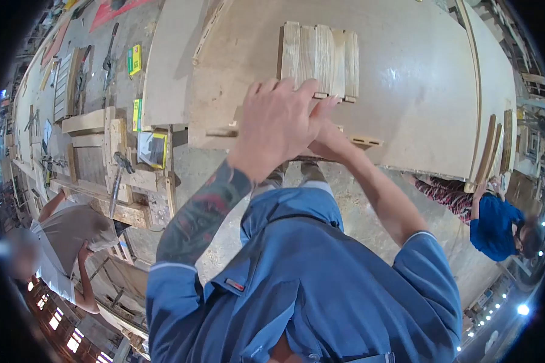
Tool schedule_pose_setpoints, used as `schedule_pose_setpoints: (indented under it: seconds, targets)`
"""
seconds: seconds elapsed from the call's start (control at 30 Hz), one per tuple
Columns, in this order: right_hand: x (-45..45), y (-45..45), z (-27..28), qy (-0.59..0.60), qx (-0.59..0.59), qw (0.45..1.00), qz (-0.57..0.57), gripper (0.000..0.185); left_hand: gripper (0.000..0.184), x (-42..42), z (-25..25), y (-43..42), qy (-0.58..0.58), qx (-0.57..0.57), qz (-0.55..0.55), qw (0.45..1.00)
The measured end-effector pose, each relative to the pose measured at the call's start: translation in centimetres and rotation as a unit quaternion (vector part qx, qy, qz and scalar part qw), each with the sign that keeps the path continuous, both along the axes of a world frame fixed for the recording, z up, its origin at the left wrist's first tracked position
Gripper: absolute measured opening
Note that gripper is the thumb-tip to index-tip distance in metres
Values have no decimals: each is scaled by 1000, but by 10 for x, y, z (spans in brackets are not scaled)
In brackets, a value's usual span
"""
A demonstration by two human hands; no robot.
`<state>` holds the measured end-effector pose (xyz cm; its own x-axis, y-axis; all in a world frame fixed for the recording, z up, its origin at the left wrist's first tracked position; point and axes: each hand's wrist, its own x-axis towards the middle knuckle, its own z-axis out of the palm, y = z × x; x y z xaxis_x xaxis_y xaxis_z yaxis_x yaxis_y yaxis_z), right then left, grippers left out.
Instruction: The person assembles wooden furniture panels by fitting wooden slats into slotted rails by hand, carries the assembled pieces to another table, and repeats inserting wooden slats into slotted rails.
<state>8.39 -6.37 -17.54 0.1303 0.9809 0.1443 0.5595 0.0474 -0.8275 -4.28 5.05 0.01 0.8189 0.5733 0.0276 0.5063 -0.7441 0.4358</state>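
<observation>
My left hand (277, 124) is over the near edge of the workbench, back of the hand up and fingers bent forward out of sight. Partly behind it, my right hand (328, 134) touches or nearly touches it, with fingers closed; what either hand grips is hidden. Just beyond my fingers, a row of pale wooden slats (321, 57) lies side by side on the bench, their near ends close to my fingertips. To the right of my hands lies a short slotted wooden strip (366, 141) at the bench edge.
The large board-topped workbench (418, 72) spreads ahead. At left, another bench holds a hammer (122, 163), a wooden frame (94, 145) and yellow-green boxes (134, 59). One person (75, 242) works at left, another (496, 227) at right near long wooden strips (489, 145).
</observation>
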Motion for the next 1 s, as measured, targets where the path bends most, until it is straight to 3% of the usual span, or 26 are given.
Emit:
schedule_pose_setpoints:
  seconds: [0.07,0.1,0.13,0.2,0.27,0.3,0.37,0.4,0.47,0.5,0.57,0.7,0.77,0.8,0.87,1.0]
  targets:
    - [48,29,-26,218,-170,957,84,35,44,-5,-3,8,-26,43,18,999]
    - [49,51,-16,-45,-159,986,-39,41,44,-9,-3,13,-23,39,25,999]
    - [41,81,-4,-305,-130,930,-159,47,45,-13,-2,18,-22,37,33,999]
    - [25,128,-19,-279,-257,921,-89,56,45,-20,-1,21,-19,47,36,998]
    - [-17,138,-71,-425,-168,886,-78,58,45,-21,-1,19,-21,58,34,998]
    - [-30,136,-67,-424,-170,886,-79,58,45,-21,-1,16,-19,51,33,998]
    - [-49,127,-54,-298,-141,943,-54,64,45,-21,-1,13,-23,48,34,998]
    - [-52,122,-55,-301,-139,942,-56,64,45,-22,-1,12,-23,55,32,998]
    - [-56,118,-58,-137,-133,965,-182,57,44,-22,1,12,-31,68,34,997]
    - [-52,120,-66,-140,-131,965,-180,57,45,-22,1,11,-35,59,37,997]
    - [-29,123,-82,-134,-248,947,-155,38,45,-24,-1,9,-40,50,43,997]
    - [5,74,-8,-79,-238,960,-125,26,47,-27,-5,10,-49,75,37,995]
    - [6,35,25,196,-89,961,-172,26,48,-28,-7,10,-58,76,41,995]
    - [8,21,25,193,-91,962,-171,26,48,-28,-7,10,-60,66,39,995]
    - [9,-1,15,303,-90,946,-72,27,47,-27,-6,10,-64,55,35,996]
    - [-4,-4,10,312,-93,943,-64,21,46,-26,-2,11,-38,47,39,997]
